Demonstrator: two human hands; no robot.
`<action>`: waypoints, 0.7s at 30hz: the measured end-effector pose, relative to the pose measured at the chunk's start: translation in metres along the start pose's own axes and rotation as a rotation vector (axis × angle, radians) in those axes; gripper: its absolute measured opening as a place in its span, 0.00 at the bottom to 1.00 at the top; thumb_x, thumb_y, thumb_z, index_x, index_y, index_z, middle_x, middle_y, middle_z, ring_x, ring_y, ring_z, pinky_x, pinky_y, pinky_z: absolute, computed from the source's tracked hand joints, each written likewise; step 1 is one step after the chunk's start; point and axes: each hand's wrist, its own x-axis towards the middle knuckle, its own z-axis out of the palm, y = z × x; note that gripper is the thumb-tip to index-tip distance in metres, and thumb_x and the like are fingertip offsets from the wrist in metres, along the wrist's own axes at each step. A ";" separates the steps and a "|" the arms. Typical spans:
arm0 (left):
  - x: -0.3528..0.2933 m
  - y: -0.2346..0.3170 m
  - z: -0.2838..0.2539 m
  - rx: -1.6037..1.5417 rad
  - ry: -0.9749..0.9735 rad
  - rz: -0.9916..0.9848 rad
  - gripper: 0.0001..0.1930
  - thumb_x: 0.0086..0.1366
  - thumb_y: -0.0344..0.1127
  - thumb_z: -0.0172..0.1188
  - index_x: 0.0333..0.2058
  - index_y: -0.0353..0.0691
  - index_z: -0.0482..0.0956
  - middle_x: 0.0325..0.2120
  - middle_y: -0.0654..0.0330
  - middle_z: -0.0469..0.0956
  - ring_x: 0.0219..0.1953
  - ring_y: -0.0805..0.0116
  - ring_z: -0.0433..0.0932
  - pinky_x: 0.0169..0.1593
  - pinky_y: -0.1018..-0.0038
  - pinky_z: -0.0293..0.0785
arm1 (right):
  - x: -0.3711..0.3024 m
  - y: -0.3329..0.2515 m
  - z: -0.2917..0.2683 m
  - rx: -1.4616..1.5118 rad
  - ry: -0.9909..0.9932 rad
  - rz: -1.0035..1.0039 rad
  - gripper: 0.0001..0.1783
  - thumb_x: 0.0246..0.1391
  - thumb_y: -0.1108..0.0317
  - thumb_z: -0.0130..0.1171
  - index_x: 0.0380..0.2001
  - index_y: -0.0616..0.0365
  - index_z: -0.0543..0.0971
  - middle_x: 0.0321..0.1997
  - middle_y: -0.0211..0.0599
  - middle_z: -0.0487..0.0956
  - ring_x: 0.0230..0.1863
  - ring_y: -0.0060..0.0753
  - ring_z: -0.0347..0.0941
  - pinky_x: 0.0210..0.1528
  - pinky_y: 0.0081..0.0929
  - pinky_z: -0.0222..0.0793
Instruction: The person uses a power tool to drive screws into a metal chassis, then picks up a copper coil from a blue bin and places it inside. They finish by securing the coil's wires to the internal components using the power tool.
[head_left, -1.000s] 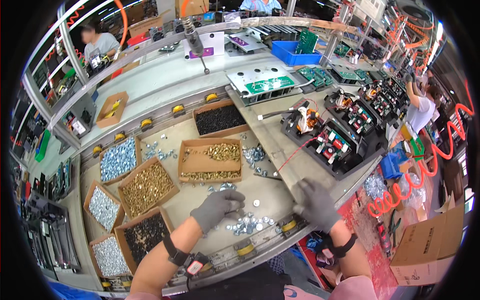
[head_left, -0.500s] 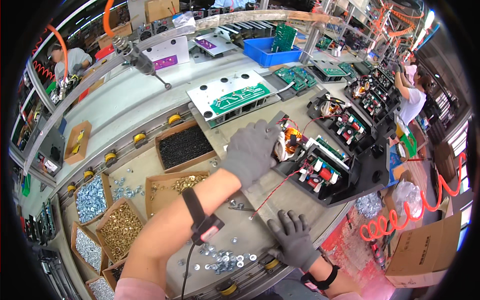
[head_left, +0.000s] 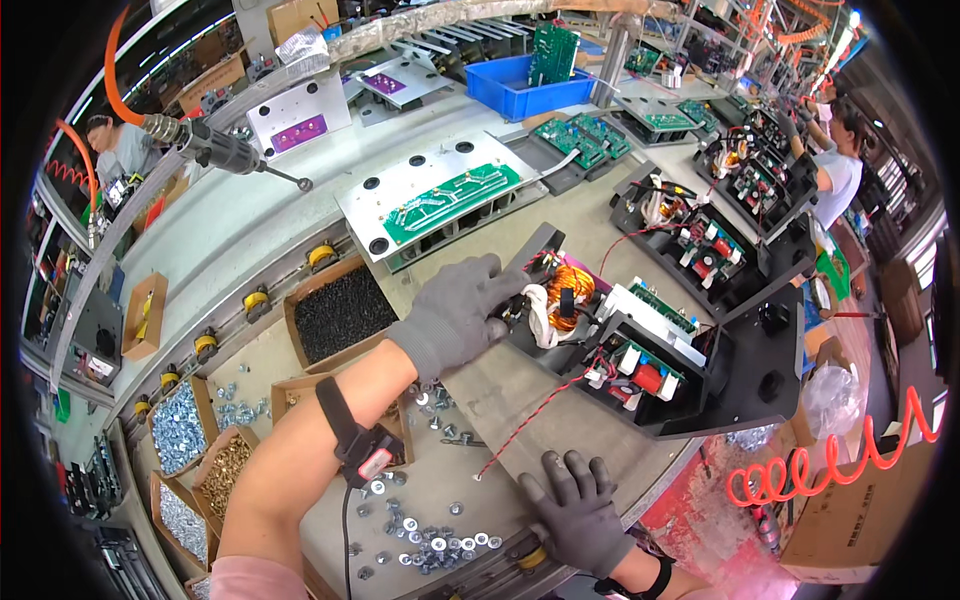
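Note:
My left hand (head_left: pixel 455 312), in a grey glove, reaches in with its fingers bent and closed at the left end of a black metal chassis (head_left: pixel 745 385). Its fingertips are partly hidden behind the chassis edge. Beside them, a copper-wound coil (head_left: pixel 572 298) and a white sleeved cable loop (head_left: pixel 540 318) show. The chassis also holds a circuit board with red and white parts (head_left: pixel 640 375). From it a twisted red wire (head_left: pixel 530 428) trails over the table. My gloved right hand (head_left: pixel 580 515) lies near the front edge with fingers spread, holding nothing.
Loose screws (head_left: pixel 440 545) are scattered at the front, beside boxes of black screws (head_left: pixel 340 312), silver ones (head_left: pixel 180 430) and brass ones (head_left: pixel 228 475). A white plate with a green board (head_left: pixel 450 205) lies beyond. A power screwdriver (head_left: pixel 225 150) hangs upper left. Co-workers stand further off.
My left hand has moved left off the coil to the end of the chassis, uncovering more of the coil and white cable. My right hand stays spread near the front edge. The view has shifted slightly.

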 end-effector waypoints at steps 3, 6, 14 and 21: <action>0.002 0.001 -0.002 0.010 -0.006 0.003 0.31 0.46 0.36 0.67 0.52 0.50 0.71 0.38 0.56 0.69 0.41 0.53 0.73 0.43 0.62 0.71 | 0.001 0.000 -0.001 -0.019 0.000 0.002 0.39 0.42 0.53 0.62 0.61 0.44 0.67 0.66 0.51 0.59 0.65 0.58 0.52 0.65 0.60 0.41; 0.007 0.000 -0.008 -0.045 -0.065 -0.031 0.31 0.45 0.36 0.66 0.52 0.50 0.71 0.38 0.56 0.69 0.41 0.53 0.73 0.43 0.62 0.71 | 0.001 0.000 0.001 -0.021 0.010 0.000 0.39 0.41 0.53 0.63 0.60 0.45 0.67 0.65 0.52 0.59 0.64 0.58 0.52 0.65 0.59 0.41; 0.006 0.001 -0.005 -0.083 -0.054 -0.013 0.30 0.45 0.32 0.66 0.51 0.51 0.72 0.41 0.57 0.71 0.45 0.55 0.73 0.48 0.64 0.71 | 0.003 -0.004 0.000 -0.043 0.010 0.000 0.39 0.41 0.54 0.63 0.60 0.45 0.67 0.65 0.51 0.59 0.64 0.57 0.52 0.65 0.59 0.43; 0.009 -0.002 -0.006 -0.091 -0.065 0.005 0.29 0.44 0.33 0.66 0.49 0.47 0.73 0.40 0.56 0.71 0.44 0.55 0.72 0.47 0.63 0.71 | 0.003 -0.002 0.001 -0.043 0.018 -0.001 0.39 0.41 0.54 0.64 0.60 0.45 0.67 0.64 0.51 0.59 0.64 0.58 0.52 0.64 0.60 0.43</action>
